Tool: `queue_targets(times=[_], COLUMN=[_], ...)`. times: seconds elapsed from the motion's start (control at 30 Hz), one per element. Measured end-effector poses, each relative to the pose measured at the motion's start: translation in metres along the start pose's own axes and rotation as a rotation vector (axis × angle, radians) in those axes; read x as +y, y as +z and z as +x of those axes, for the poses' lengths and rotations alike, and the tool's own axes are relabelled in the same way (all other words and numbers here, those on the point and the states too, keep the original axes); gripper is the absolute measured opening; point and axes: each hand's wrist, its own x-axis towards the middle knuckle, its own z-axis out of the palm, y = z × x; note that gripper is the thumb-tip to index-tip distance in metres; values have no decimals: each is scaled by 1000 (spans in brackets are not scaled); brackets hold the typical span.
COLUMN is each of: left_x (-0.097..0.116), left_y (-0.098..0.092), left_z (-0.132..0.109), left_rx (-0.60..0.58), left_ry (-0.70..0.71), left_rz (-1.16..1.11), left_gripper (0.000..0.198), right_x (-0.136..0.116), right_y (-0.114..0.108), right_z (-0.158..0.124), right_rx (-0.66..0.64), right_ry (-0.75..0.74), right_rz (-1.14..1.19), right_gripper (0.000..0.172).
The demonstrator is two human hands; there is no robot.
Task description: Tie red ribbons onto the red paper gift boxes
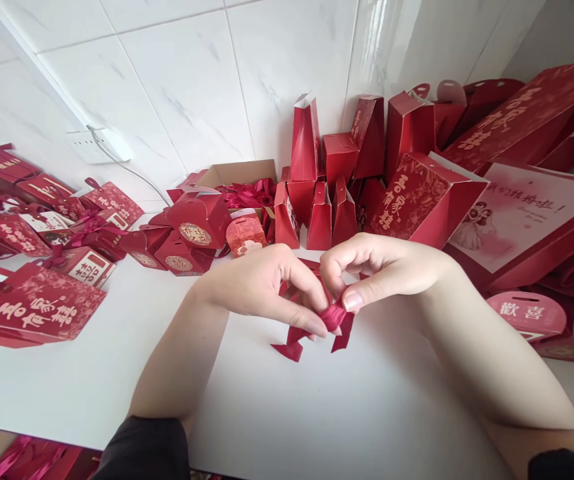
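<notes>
Over the middle of the white table (287, 413), a dark red ribbon (335, 315) is bunched between my two hands. My left hand (277, 290) pinches it from the left with thumb and fingers. From the right, my right hand (374, 270) grips the same ribbon between thumb and forefinger. Two cut tails hang below the fingers, one to the left and one to the right. Something red shows behind the hands, mostly covered by them, so I cannot tell what it is.
Red gift boxes (305, 140) stand stacked along the tiled wall. An open cardboard box (239, 172) holds red ribbons. More decorated boxes (41, 307) lie at left, and large red bags (521, 213) lean at right. A cable runs from a wall socket (97, 145).
</notes>
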Motion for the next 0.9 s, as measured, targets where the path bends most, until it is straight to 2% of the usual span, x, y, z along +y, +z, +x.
queue_targets(times=[0.2, 0.4, 0.67, 0.83, 0.9], left_x=[3, 3, -1, 3, 2], left_y=[3, 2, 0, -3, -4], left_z=[-2, -2, -1, -5, -5], left_rx=[-14, -83, -186, -253, -274], left_ry=[147, 269, 259, 162, 108], left_rz=[81, 128, 99, 112, 107], left_gripper=[9, 9, 9, 10, 13], right_x=[6, 8, 5, 0, -1], right_y=[-3, -4, 3, 0, -1], right_z=[3, 5, 8, -1, -2], right_rx=[-5, 11, 16, -128, -174], right_ry=[-5, 107, 106, 158, 156], right_rz=[-28, -68, -127, -119, -88], right_gripper=[24, 31, 29, 19, 27])
